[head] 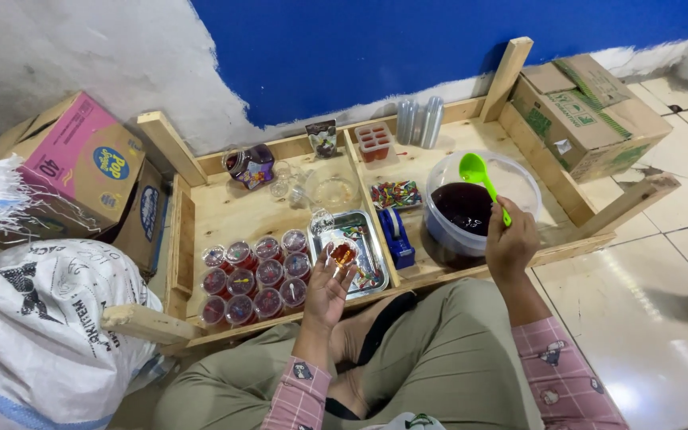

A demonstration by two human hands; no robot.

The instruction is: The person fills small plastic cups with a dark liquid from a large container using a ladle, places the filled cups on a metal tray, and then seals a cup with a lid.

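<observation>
My left hand (329,288) holds up a small clear plastic cup (343,254) with something orange-red in it, just over the metal tray (374,263). My right hand (511,243) grips a bright green spoon (478,173), its bowl raised above a large clear tub (519,179) holding dark red liquid. On the wooden tray (232,211), left of my left hand, stand several filled small cups (255,276) of red jelly in rows.
A blue tape dispenser (396,235), a bag of coloured bits (395,193), stacked clear cups (420,119), a dark jar (250,165) and a glass bowl (334,189) lie on the wood. Cardboard boxes stand right (591,111) and left (81,171). A white sack (33,334) sits at left.
</observation>
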